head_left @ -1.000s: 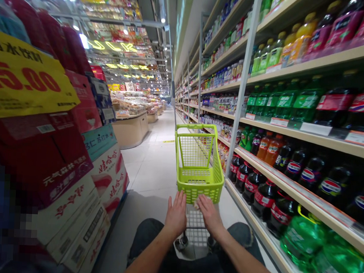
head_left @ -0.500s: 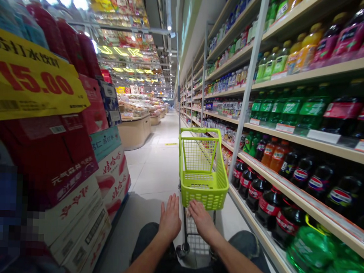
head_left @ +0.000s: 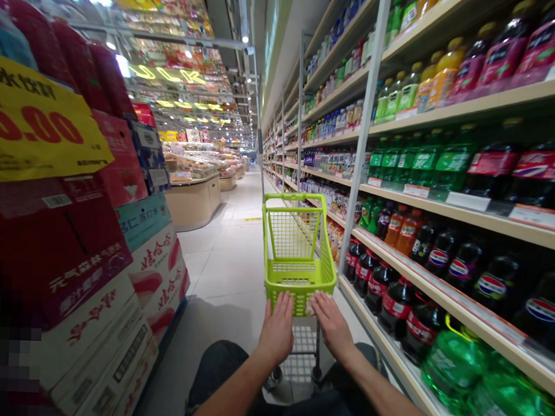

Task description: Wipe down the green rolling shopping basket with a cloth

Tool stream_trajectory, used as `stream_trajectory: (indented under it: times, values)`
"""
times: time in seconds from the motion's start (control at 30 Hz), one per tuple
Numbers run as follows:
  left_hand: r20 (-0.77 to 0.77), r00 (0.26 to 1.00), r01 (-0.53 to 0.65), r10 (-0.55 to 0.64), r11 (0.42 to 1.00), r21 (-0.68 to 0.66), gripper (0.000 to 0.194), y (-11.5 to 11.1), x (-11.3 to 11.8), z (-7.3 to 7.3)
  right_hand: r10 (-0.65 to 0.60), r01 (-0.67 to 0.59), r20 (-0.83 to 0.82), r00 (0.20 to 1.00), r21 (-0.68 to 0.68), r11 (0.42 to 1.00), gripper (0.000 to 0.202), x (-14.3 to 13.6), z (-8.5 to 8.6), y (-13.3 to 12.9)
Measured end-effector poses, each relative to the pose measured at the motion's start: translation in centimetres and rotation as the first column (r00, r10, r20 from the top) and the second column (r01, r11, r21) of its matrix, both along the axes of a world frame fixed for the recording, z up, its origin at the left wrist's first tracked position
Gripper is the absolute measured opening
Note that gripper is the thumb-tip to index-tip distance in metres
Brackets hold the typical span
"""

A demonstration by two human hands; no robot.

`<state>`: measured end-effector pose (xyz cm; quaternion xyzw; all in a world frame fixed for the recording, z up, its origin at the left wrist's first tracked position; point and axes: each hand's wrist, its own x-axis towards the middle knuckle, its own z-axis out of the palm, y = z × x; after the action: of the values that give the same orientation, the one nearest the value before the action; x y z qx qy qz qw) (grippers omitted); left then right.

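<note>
Hands, qty 2, bare, apart fr. each other, backs up. L hand (head_left: 276, 333): fingers straight, closed on nothing. R hand (head_left: 331, 324): small pale item (head_left: 311, 304), 1, at fingertips; too blurred to ID; can't tell if pinched.

Cart (head_left: 301, 289), qty 1, lime-green, upright; basket directly ahead of both hands, near wall behind fingertips in view; contact can't tell. Lower rack (head_left: 303, 341), 1, grey mesh, below & btw. hands.

Right of R hand, shelving, bottom tier: red-label cola bottles (head_left: 396, 302), 5 visible; lg. green bottles (head_left: 452, 358), approx. 2, nearer than cola. Next tier up: orange bottles (head_left: 409, 232), 2; round-logo dark bottles (head_left: 491, 286), 4 w/ logo showing. Tier above: green-label bottles (head_left: 453, 159), 5 in front row.

Left of L hand, well apart: stacked cartons (head_left: 101, 341), multiple, part out of view; yellow price sign (head_left: 37, 130), 1, above same, reading "5.00", cut at edge. Far ahead of hands, to L: display counter (head_left: 192, 201), 1 nearest, others behind.
</note>
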<state>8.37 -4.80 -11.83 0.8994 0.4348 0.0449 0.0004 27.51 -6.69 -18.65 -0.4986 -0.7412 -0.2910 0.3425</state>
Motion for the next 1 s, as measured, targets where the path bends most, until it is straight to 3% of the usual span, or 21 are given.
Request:
stream_trajectory:
  times: [0.07, 0.13, 0.27, 0.33, 0.4, 0.53, 0.63, 0.73, 0.8, 0.87, 1.0]
  values:
    - [-0.001, 1.000, 0.015, -0.015, 1.000, 0.001, 0.072, -0.2, 0.6, 0.3, -0.031, 0.032, -0.046, 0.998, 0.010, 0.999, 0.052, 0.7, 1.4, 0.1]
    - [0.004, 1.000, 0.031, -0.031, 0.999, -0.010, 0.072, -0.5, 1.1, 0.5, -0.072, 0.074, -0.063, 0.995, 0.025, 0.997, 0.052, 1.4, 1.5, 0.0]
    - [0.021, 0.998, 0.067, -0.066, 0.997, -0.032, 0.072, -0.9, 1.6, 0.4, -0.078, 0.078, 0.000, 0.997, 0.035, 0.996, 0.052, 2.0, -1.8, -1.0]
    - [0.010, 0.998, 0.068, -0.068, 0.998, -0.020, 0.073, -0.6, 1.5, 0.4, -0.057, 0.057, -0.001, 0.998, 0.007, 0.998, 0.053, 2.2, -2.5, -1.4]
    - [-0.004, 0.999, 0.038, -0.037, 0.999, 0.013, 0.073, 0.1, 1.2, 0.5, -0.058, 0.059, -0.062, 0.996, 0.002, 0.998, 0.053, 2.7, -1.3, -1.3]
    - [0.001, 0.995, -0.100, 0.100, 0.994, 0.048, 0.073, 2.3, 0.4, 1.2, -0.142, 0.156, -0.215, 0.966, 0.050, 0.986, 0.045, 3.3, 3.3, 1.0]
    - [-0.025, 0.988, -0.152, 0.153, 0.988, 0.018, 0.070, 3.6, -0.2, 1.7, -0.180, 0.185, -0.253, 0.951, -0.002, 0.983, 0.041, 0.8, 4.3, 3.5]
    - [-0.052, 0.988, -0.143, 0.143, 0.990, 0.004, 0.070, 3.9, -0.6, 2.1, -0.109, 0.098, -0.187, 0.976, -0.070, 0.993, 0.044, -3.4, 3.4, 5.1]
    - [-0.056, 0.990, -0.127, 0.126, 0.992, -0.005, 0.071, 3.9, -0.8, 2.3, -0.054, 0.043, -0.130, 0.990, -0.083, 0.996, 0.046, -4.7, 2.9, 5.3]
    - [-0.040, 0.994, -0.098, 0.097, 0.995, -0.009, 0.070, 3.9, -1.2, 2.4, -0.051, 0.045, -0.101, 0.994, -0.060, 0.997, 0.046, -3.7, 2.7, 4.9]
    - [0.021, 0.996, -0.089, 0.089, 0.996, 0.004, 0.069, 3.8, -1.8, 1.9, -0.204, 0.209, -0.179, 0.962, 0.011, 0.978, 0.043, 1.3, 2.9, 3.8]
